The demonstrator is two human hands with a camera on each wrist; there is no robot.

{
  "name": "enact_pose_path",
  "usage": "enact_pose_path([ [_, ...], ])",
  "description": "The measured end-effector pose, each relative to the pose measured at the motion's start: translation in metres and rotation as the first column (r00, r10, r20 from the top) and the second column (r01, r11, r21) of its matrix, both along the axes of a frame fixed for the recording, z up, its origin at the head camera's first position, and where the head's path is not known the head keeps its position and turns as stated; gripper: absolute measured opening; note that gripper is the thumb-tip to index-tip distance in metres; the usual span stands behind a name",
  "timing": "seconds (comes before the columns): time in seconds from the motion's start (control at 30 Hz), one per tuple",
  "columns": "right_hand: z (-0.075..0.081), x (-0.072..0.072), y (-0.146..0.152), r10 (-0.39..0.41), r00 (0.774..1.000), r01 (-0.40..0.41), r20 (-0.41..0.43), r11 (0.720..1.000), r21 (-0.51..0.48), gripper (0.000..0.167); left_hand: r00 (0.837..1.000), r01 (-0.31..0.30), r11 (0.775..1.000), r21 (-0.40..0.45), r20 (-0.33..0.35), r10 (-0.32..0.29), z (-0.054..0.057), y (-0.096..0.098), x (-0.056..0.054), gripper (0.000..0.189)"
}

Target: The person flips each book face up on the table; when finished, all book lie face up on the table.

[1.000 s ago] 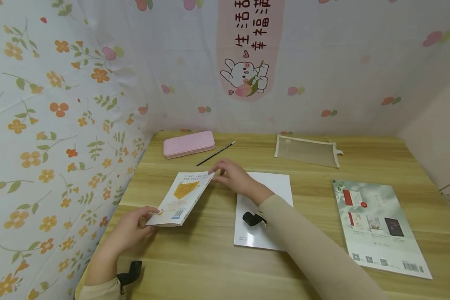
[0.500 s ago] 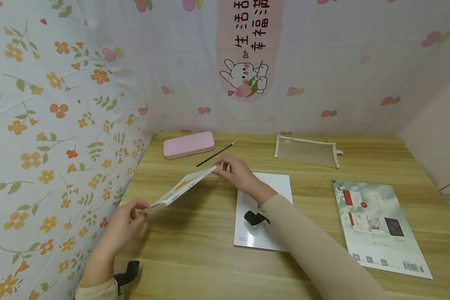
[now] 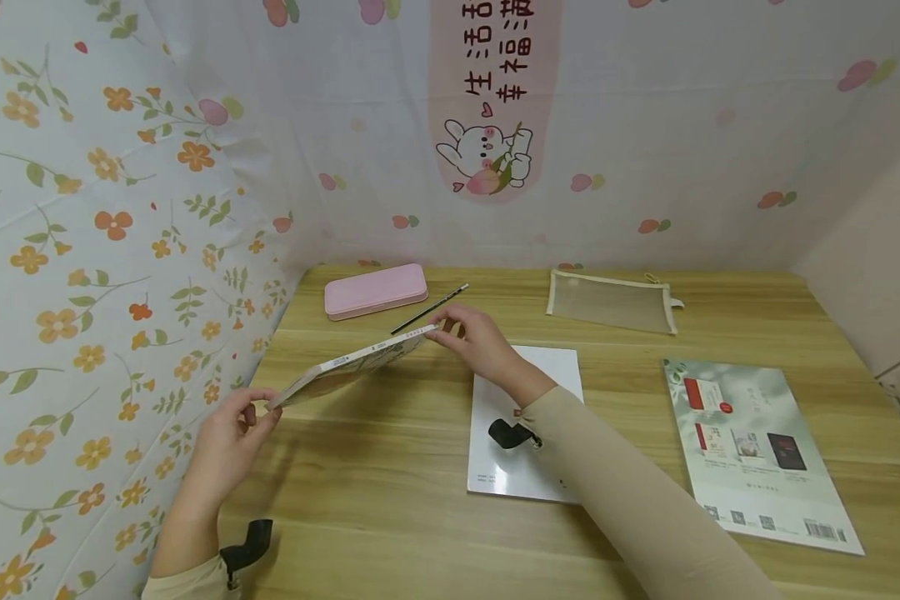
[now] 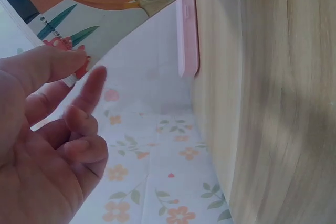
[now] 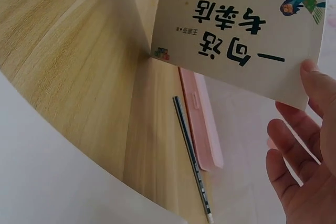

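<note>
A thin paperback book point(image 3: 371, 358) is held aloft over the left part of the table, tilted so its spine and picture-printed underside show. My left hand point(image 3: 228, 437) pinches its near left corner between thumb and fingers. At the far right corner, my right hand point(image 3: 483, 350) grips it the same way. In the right wrist view the book's cover point(image 5: 231, 40) carries large dark characters and an orange drawing. The left wrist view shows my left thumb point(image 4: 52, 64) on the illustrated side. Beneath my right forearm lies a white book point(image 3: 491, 417), partly hidden by the sleeve.
A pink pencil case point(image 3: 376, 292) lies at the back left, with a dark pencil point(image 3: 429, 309) beside it. Further right is a mesh zip pouch point(image 3: 611, 304). A pale green magazine point(image 3: 757, 458) lies at the right. Patterned cloth point(image 3: 112, 300) hangs along the left side.
The paperback has been tipped over: its white back with a yellow shape faced up, and now the spine and underside show. My left hand has moved slightly left and away from me.
</note>
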State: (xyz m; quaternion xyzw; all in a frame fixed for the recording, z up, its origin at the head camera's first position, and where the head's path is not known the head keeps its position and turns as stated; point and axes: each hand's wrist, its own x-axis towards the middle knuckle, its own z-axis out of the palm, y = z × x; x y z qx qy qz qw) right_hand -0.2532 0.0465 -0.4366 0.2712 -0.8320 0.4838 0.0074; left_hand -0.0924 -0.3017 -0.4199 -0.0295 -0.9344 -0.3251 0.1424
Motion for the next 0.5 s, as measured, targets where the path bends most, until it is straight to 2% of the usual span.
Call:
enact_pose_path([
  [0.17,0.0007,-0.0004,0.0000,-0.010,1.000,0.011,0.011,0.999,-0.037,0.016,0.998,-0.040,0.997,0.064,-0.049,0.044,-0.0006,0.0012,-0.0003,0.017],
  [0.33,0.0017,-0.0009,0.0007,-0.019,0.999,0.021,0.033,0.997,-0.069,0.013,0.989,-0.089,0.989,0.115,-0.108,0.101,-0.0002,0.0031,-0.0016,0.016],
  [0.5,0.0028,-0.0004,0.0008,-0.030,0.998,0.036,0.064,0.995,-0.095,0.013,0.985,-0.101,0.985,0.143,-0.122,0.119,0.0007,0.0037,-0.0028,0.018],
])
